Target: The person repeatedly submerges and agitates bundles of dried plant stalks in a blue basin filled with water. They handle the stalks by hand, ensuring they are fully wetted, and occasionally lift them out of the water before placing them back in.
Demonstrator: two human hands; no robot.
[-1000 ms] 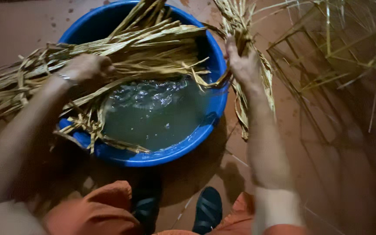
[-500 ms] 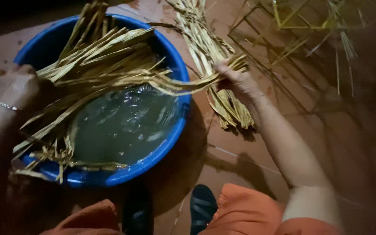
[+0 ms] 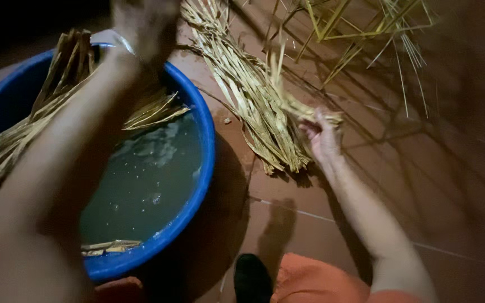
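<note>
1. Your right hand [image 3: 322, 134] closes its fingers around the ends of a few dry straw strips [image 3: 296, 106], gripping them just above the floor.
2. Those strips belong to the straw bundle [image 3: 248, 90], which lies flat on the reddish tile floor [image 3: 310, 235] to the right of the basin, running from the top of the frame down to your hand.
3. Your left hand [image 3: 144, 22] is raised over the far rim of the blue basin [image 3: 203, 168]; it is blurred and dark, so you cannot tell whether it is clenched or loose.
4. Beneath your left forearm, soaked straw [image 3: 35, 120] drapes over the basin's left side, its ends dipping into cloudy water [image 3: 147, 174].
5. A few short strips [image 3: 108, 246] float against the basin's near wall.
6. A frame of thin yellow-green stalks [image 3: 360, 28] lies on the floor at upper right, well apart from your right hand.
7. At the bottom edge, a dark shoe [image 3: 252, 278] and orange cloth [image 3: 321, 280] sit just beside the basin.
</note>
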